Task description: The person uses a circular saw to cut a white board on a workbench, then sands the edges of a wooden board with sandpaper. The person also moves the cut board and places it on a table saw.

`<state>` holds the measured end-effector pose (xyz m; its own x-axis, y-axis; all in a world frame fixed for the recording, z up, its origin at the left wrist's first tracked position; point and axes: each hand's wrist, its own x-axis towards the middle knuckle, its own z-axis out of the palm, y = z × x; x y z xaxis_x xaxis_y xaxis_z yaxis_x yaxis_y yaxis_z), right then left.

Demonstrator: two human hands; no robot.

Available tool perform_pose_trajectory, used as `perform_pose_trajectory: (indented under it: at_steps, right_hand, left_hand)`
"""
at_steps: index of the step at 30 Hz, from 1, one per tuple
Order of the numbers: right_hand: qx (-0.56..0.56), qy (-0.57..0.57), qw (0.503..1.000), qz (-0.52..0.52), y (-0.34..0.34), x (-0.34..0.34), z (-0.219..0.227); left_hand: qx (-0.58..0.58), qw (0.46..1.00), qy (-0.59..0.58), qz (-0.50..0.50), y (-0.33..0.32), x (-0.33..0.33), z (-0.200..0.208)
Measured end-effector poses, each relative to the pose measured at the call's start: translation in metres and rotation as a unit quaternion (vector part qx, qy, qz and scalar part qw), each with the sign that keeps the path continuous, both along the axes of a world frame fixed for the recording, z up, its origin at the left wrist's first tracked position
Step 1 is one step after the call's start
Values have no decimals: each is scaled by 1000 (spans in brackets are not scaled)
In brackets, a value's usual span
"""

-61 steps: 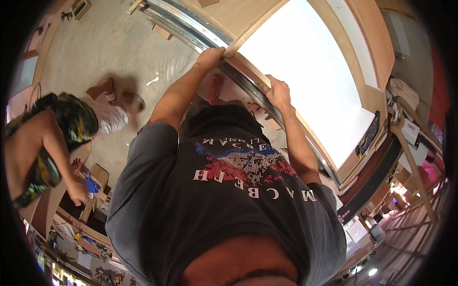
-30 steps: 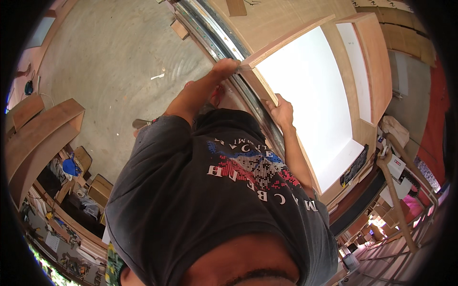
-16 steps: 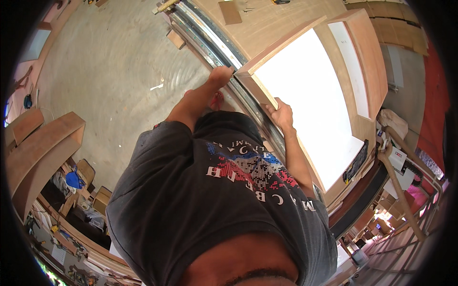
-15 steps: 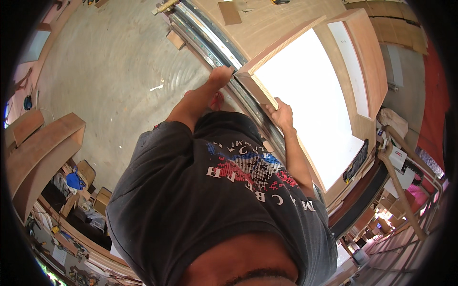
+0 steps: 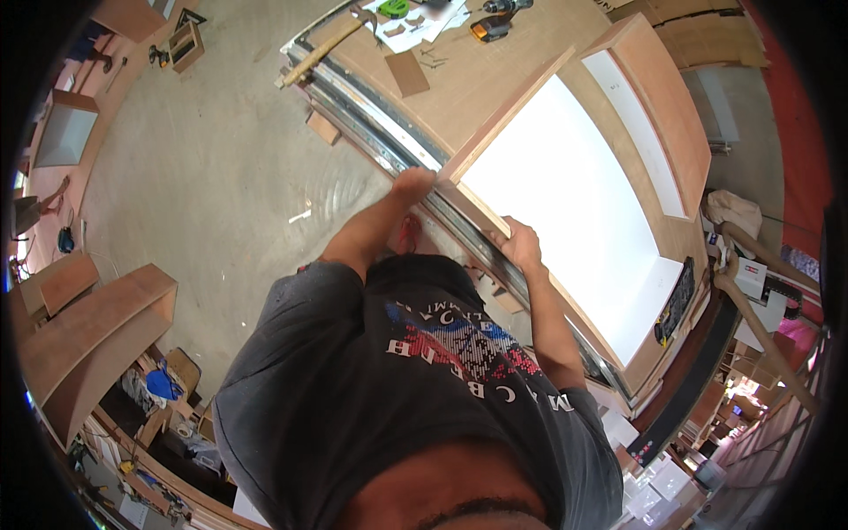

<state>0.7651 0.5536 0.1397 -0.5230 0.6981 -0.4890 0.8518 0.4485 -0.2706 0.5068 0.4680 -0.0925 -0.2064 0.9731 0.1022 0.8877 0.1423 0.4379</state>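
A shallow wooden box with a white inside [image 5: 565,185] lies on the workbench in front of me, to the right. My right hand [image 5: 519,246] is closed round the box's near edge, thumb over the rim. My left hand [image 5: 413,184] is closed at the box's near left corner, beside the metal-railed bench edge [image 5: 371,146]; its fingertips are partly hidden. A second wooden piece with a white inner face [image 5: 632,124] stands at the far side of the box.
On the bench lie a hammer [image 5: 331,46], a small brown board [image 5: 406,74], a drill [image 5: 506,7], paper sheets [image 5: 424,31] and a green tool [image 5: 393,9]. Curved wooden panels [image 5: 106,327] stand at left. A black strip [image 5: 685,380] and a wooden post [image 5: 764,336] are at right.
The view has tilted, so the bench and box appear lower and more of the bench's far end shows. Both hands keep their places on the box.
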Motion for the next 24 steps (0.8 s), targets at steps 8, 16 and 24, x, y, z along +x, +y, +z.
perform_pose_trajectory:
  at_steps: [8, 16, 24]
  right_hand:
    - [-10, 34, 999, 9, 4, 10, -4]
    - [2, 62, 996, 64, 7, 9, 8]
    - [-103, 68, 987, 103, 28, 20, 12]
  left_hand:
    - [-181, 982, -53, -20, 8, 0, 38]
    - [-225, 972, -69, -10, 10, -1, 34]
    - [-230, 971, -59, -18, 12, 8, 64]
